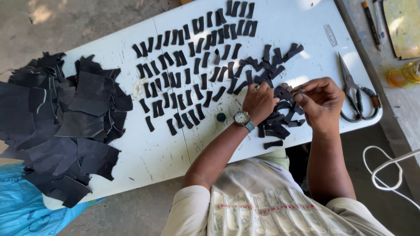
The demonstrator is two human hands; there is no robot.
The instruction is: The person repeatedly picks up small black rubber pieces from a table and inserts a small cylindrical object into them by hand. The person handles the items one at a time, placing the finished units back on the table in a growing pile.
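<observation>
— So, starting from the far left of the white folding table (144,157), what are we looking at?

— We are seeing a heap of big black scraps (57,126) spilling over that end of the table. Toward the table's middle, small black strips (183,78) are lying in rows, each with its long axis running roughly away from us, across the table.

— And where are our hands working?

— Right of those rows, near the table's front edge. Our left hand (259,102), the one with the wristwatch (242,118), is resting palm down with fingers curled, its fingertips touching the loose pile of strips (278,118). Whether it is pinching anything, we cannot tell.

— And the other?

— Our right hand (321,101) is closing thumb and fingers on one strip (292,93) at the pile's top, just right of the left hand. That strip is lying between the two hands, pointing leftward; the right hand is nearer it.

— Past that?

— Scissors (356,96) are lying by the table's right end, well clear of the right hand.
</observation>
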